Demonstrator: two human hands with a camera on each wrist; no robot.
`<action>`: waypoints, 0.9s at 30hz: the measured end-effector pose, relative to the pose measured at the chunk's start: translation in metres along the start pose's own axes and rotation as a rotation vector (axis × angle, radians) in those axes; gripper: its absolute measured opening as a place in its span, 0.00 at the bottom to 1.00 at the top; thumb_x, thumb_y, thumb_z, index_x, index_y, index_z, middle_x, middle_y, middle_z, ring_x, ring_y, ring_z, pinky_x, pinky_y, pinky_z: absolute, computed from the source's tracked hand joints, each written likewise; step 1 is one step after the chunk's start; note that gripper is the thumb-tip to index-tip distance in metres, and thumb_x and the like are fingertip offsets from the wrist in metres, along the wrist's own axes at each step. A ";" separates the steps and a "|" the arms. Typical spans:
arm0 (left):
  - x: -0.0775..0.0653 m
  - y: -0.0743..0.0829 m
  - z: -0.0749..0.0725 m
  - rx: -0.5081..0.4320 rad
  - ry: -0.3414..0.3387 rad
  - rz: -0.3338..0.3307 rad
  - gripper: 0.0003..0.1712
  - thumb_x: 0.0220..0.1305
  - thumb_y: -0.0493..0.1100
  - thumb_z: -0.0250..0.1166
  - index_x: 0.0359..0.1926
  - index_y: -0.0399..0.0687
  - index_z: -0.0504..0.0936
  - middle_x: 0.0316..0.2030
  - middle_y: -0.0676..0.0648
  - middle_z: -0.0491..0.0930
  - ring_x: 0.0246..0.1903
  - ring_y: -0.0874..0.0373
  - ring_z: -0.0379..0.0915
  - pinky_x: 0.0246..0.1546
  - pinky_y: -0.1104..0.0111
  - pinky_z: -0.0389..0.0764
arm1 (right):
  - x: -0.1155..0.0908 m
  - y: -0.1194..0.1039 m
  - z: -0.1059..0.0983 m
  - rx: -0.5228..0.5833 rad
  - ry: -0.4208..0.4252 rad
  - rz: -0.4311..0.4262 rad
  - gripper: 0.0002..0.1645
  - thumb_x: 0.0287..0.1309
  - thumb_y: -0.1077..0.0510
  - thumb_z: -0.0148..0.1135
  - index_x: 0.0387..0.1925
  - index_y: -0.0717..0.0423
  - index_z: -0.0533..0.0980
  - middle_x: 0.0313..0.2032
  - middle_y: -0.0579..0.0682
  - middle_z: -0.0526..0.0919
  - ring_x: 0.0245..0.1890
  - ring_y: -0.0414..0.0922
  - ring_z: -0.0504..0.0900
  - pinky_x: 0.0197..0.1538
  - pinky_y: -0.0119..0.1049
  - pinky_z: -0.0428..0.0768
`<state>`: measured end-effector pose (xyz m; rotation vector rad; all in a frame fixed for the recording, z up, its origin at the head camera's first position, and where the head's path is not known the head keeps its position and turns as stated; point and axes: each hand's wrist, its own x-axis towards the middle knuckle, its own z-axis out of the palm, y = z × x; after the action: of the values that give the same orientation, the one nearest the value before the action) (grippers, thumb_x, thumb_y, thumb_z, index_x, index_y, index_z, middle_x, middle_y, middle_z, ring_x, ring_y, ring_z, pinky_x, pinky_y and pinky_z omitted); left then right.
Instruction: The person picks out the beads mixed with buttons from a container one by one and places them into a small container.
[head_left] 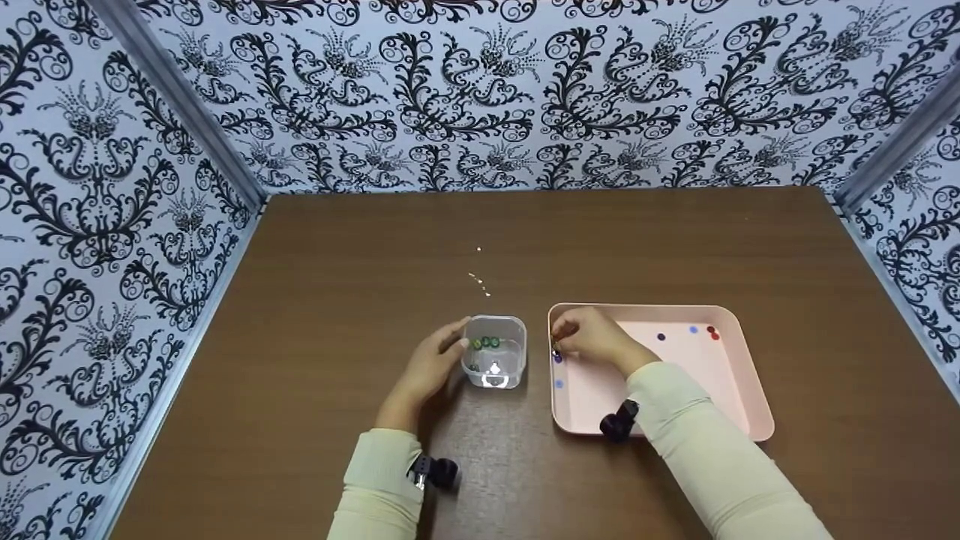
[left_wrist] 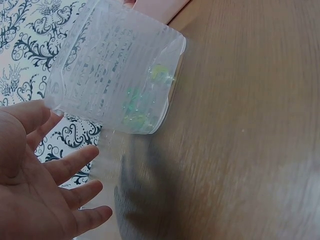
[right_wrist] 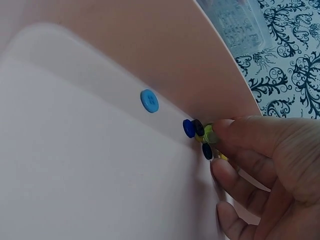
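My left hand (head_left: 431, 364) is at the left side of a clear plastic container (head_left: 514, 352), its thumb and index finger pinching the rim at a corner. The other fingers of that hand are spread apart in the left wrist view. Several green glass marbles (head_left: 486, 342) lie inside the container. Inside a pink tray (head_left: 652, 405), my right hand (head_left: 596, 337) pinches a yellow-green marble (right_wrist: 210, 134) against the left wall. Dark blue buttons (right_wrist: 188, 128) sit right beside its fingertips, and a light blue button (right_wrist: 149, 100) lies farther along the wall.
Red buttons (head_left: 715, 336), another light blue button (head_left: 693, 330) and a dark button (head_left: 661, 337) lie toward the tray's back right. The container and tray stand side by side on a brown wooden table (head_left: 360, 255). Patterned panels (head_left: 480, 90) rise behind and at both sides.
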<state>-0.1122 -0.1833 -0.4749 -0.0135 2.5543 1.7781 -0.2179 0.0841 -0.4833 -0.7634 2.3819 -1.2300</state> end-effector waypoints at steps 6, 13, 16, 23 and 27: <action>0.001 0.000 0.001 -0.015 -0.005 -0.009 0.24 0.69 0.37 0.55 0.65 0.35 0.70 0.62 0.33 0.70 0.64 0.40 0.64 0.67 0.51 0.61 | 0.001 0.000 0.001 -0.029 0.011 0.021 0.07 0.43 0.73 0.63 0.30 0.68 0.80 0.29 0.56 0.85 0.26 0.36 0.74 0.31 0.27 0.73; 0.001 0.000 0.001 0.000 0.000 -0.026 0.24 0.69 0.37 0.55 0.65 0.36 0.70 0.63 0.33 0.70 0.65 0.39 0.63 0.67 0.50 0.61 | 0.001 -0.001 0.002 0.007 0.006 0.081 0.06 0.45 0.72 0.63 0.30 0.68 0.79 0.28 0.56 0.84 0.18 0.33 0.71 0.23 0.24 0.70; 0.001 0.000 0.000 0.002 0.001 -0.030 0.24 0.69 0.37 0.55 0.65 0.36 0.70 0.63 0.34 0.70 0.65 0.40 0.63 0.67 0.51 0.61 | 0.001 -0.002 0.002 0.009 0.007 0.080 0.05 0.46 0.72 0.62 0.29 0.67 0.79 0.26 0.55 0.84 0.17 0.33 0.71 0.23 0.24 0.70; 0.001 -0.001 0.001 -0.007 0.003 -0.032 0.24 0.69 0.37 0.55 0.65 0.36 0.70 0.62 0.33 0.70 0.64 0.40 0.63 0.67 0.51 0.61 | 0.002 0.000 0.003 0.012 0.014 0.070 0.04 0.46 0.73 0.63 0.28 0.66 0.79 0.25 0.54 0.83 0.19 0.33 0.71 0.23 0.24 0.70; 0.001 0.000 0.001 -0.007 0.004 -0.031 0.24 0.69 0.37 0.55 0.65 0.35 0.70 0.63 0.33 0.70 0.64 0.40 0.63 0.67 0.51 0.61 | 0.002 -0.001 0.002 0.021 0.015 0.069 0.04 0.47 0.72 0.63 0.29 0.68 0.79 0.27 0.57 0.84 0.22 0.33 0.73 0.26 0.24 0.70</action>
<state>-0.1127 -0.1821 -0.4750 -0.0568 2.5364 1.7785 -0.2180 0.0816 -0.4837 -0.6624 2.3829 -1.2347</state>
